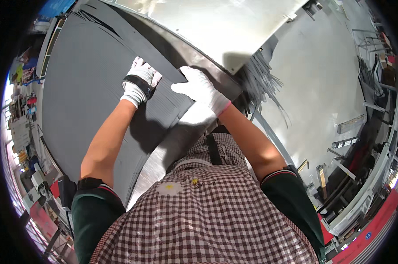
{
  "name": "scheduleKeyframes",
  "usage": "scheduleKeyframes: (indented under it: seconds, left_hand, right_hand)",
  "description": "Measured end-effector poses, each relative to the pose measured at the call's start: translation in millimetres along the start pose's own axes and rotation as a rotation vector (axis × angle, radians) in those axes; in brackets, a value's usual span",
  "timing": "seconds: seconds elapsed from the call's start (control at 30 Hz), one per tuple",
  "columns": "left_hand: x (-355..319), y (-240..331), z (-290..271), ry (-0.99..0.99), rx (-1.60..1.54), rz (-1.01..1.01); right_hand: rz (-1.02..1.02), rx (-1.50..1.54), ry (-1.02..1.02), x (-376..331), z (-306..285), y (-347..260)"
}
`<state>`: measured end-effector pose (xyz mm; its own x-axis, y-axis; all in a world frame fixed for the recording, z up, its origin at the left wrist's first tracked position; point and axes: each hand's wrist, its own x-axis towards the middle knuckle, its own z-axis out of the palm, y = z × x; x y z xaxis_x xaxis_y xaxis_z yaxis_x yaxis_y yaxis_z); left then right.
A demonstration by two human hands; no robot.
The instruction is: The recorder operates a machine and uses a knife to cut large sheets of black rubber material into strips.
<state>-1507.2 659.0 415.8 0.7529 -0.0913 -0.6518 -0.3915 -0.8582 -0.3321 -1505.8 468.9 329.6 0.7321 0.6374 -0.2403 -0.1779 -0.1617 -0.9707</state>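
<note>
A broad stack of thin dark grey sheets (80,88) lies in front of me, with fine parallel strips along its right side. My left hand (139,81), in a white glove with a black band around it, rests on the stack. Its fingers are curled, and whatever they might hold is hidden. To its right is my right hand (203,90), also white-gloved, by the stack's right edge. Thumb and fingers are spread apart there, with nothing visible between them. A bare metal edge (174,141) runs beneath and beside the right hand.
A large pale metal panel (216,26) juts in above my right hand, its corner close by. Thin grey strips (262,77) hang in a bundle below that corner. Metal bars and frames (348,143) lie at the far right. Cluttered shelving (27,88) stands at the left.
</note>
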Motion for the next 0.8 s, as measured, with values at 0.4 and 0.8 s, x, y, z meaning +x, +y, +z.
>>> scheduleKeyframes:
  seconds: [0.4, 0.8]
  left_hand:
    - [32, -43, 131, 0.262, -0.821, -0.118]
    - [12, -7, 51, 0.454, 0.000, -0.029]
  right_hand:
    - [-0.302, 0.412, -0.014, -73, 5, 24]
    - [-0.597, -0.305, 0.299, -111, -16, 87]
